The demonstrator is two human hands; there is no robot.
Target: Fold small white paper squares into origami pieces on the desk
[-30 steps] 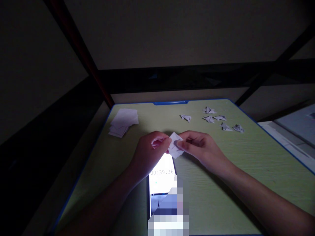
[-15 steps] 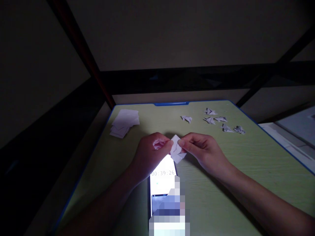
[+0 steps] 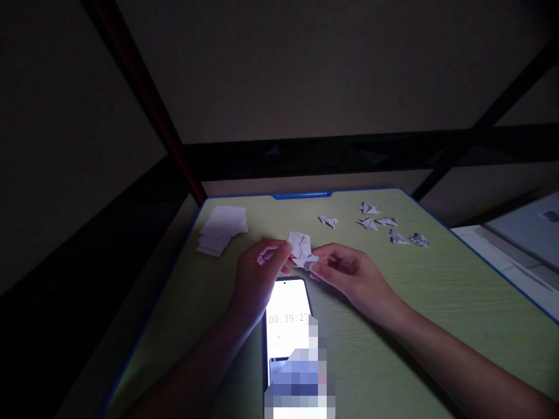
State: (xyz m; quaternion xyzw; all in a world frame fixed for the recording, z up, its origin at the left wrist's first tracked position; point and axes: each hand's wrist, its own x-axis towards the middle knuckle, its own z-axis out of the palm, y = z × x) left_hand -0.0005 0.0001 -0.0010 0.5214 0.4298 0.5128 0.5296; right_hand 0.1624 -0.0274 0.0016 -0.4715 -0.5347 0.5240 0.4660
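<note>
Phone (image 3: 288,299) nearest you. Just beyond, folded paper (image 3: 300,244): likely light, stiff at creases, easily torn; pinch its edges. It's between your left hand (image 3: 257,270), pinching its left edge, and right hand (image 3: 356,278), on its lower flap; underside grip unclear. Farther: paper stack (image 3: 226,221), folded pieces (image 3: 367,224).

Six paper figures (image 3: 367,224), one folded sheet (image 3: 300,244), one phone (image 3: 287,299), one sheet stack (image 3: 226,221)
</note>
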